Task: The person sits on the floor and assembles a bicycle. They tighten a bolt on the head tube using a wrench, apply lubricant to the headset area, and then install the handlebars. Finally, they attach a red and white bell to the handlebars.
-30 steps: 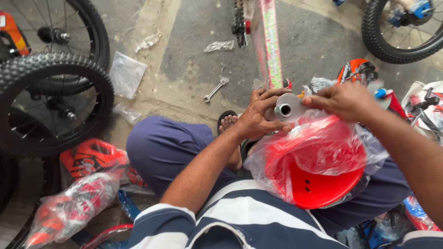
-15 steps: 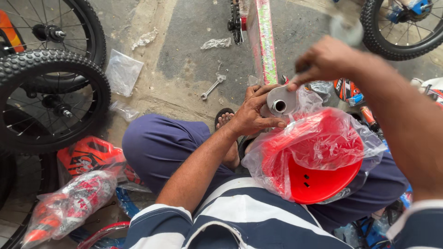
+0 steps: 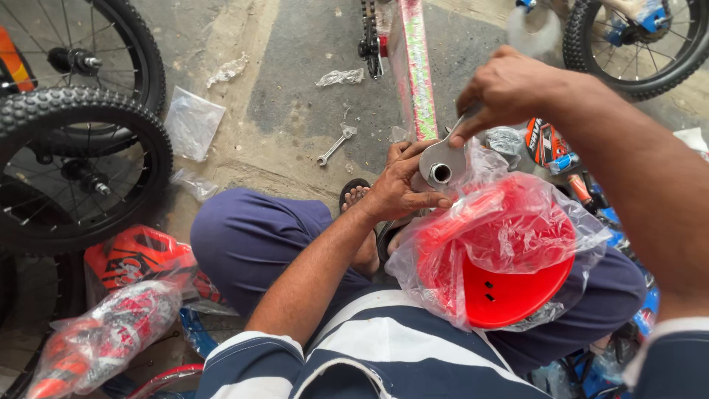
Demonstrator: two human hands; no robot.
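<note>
Gripping the grey metal tube end [image 3: 440, 168] of a small bicycle frame, the left hand [image 3: 399, 185] wraps its fingers around the part from the left, thumb stretched along its near side. The right hand [image 3: 509, 92] is pinched shut on a thin metal piece, probably a small tool, whose tip meets the top of the tube; what exactly it is cannot be told. The tube sits at the near end of the pink-and-green frame bar [image 3: 415, 70], just above the person's lap.

A red plastic seat in a clear bag [image 3: 498, 255] lies across the right knee, touching the tube from below. In my judgement the loose film is the main risk: it could creep under the tool tip or snag, and the seat could slide off the leg if the knee shifts. The pinch grip looks light, so the tool could slip off the round metal and strike the left thumb.

Farther out, a small spanner [image 3: 334, 145] lies on the concrete to the left, well apart from both hands. Two black knobby wheels [image 3: 81, 162] crowd the far left, a wrapped red-and-white part [image 3: 103, 340] lies near left, and empty plastic bags [image 3: 193, 122] litter the floor. Another wheel [image 3: 635, 44] stands at far right.
</note>
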